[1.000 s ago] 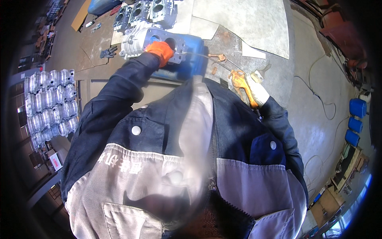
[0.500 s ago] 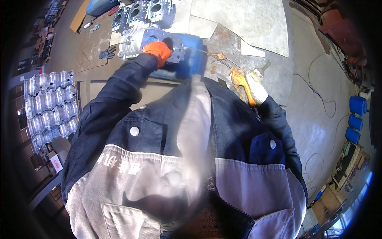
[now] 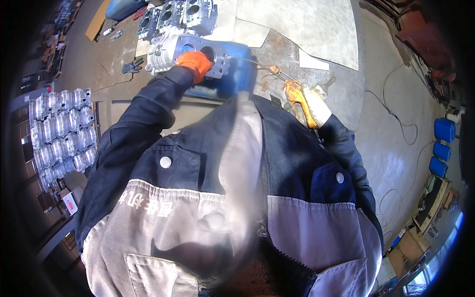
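Note:
My left hand (image 3: pixel 195 66), in an orange glove, grips a silver engine block casting (image 3: pixel 217 71) at the edge of one of its round bores. The fingertips are partly hidden at the bore. The casting rests tilted on a blue plastic container (image 3: pixel 242 74). My right hand (image 3: pixel 315 105), in a white glove, is closed round a yellow air blow gun (image 3: pixel 298 96). The gun's long thin nozzle reaches left toward the right end of the casting; whether its tip touches the metal I cannot tell.
More engine blocks (image 3: pixel 194 17) stand beyond the casting. A dark glove (image 3: pixel 132 66) lies to its left. Stacked silver castings (image 3: pixel 64 128) are at far left. Metal sheets (image 3: pixel 302 24) cover the floor ahead. A hose (image 3: pixel 391 113) and blue jerrycans (image 3: pixel 444 129) are at right.
My right hand and the blow gun have shifted slightly left and forward. The left hand and the casting have hardly moved.

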### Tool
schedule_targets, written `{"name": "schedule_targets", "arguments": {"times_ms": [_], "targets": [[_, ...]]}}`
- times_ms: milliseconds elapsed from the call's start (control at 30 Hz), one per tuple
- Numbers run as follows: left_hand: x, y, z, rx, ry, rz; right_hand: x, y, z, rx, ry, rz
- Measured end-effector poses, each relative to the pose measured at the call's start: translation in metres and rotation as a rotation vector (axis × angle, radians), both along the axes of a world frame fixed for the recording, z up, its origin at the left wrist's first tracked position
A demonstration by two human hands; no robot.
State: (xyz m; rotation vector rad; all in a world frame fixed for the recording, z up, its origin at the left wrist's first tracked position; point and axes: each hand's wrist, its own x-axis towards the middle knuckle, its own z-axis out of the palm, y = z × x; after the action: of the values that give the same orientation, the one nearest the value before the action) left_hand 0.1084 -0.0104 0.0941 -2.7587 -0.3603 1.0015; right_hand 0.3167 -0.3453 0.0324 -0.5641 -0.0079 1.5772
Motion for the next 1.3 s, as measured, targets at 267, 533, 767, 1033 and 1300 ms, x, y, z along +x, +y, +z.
{"name": "schedule_targets", "arguments": {"times_ms": [267,533,767,1033,1300], "targets": [[-0.001,-0.002,0.001,0.0,-0.044,0.024,-0.006,0.012,0.027,-0.232,-0.28,-0.04],[0.0,-0.002,-0.001,0.023,0.006,0.005,0.01,-0.016,0.026,-0.427,-0.217,0.071],[-0.005,0.004,-0.009,0.024,-0.047,0.009,-0.001,-0.02,0.034,-0.133,-0.64,0.25],[-0.003,0.048,0.021,-0.281,-0.359,0.221,0.02,-0.015,0.045,-0.281,-0.158,-0.14],[-0.099,0.138,-0.137,-0.964,-0.949,0.778,0.01,-0.02,0.027,-0.301,-0.343,-0.093]]}}
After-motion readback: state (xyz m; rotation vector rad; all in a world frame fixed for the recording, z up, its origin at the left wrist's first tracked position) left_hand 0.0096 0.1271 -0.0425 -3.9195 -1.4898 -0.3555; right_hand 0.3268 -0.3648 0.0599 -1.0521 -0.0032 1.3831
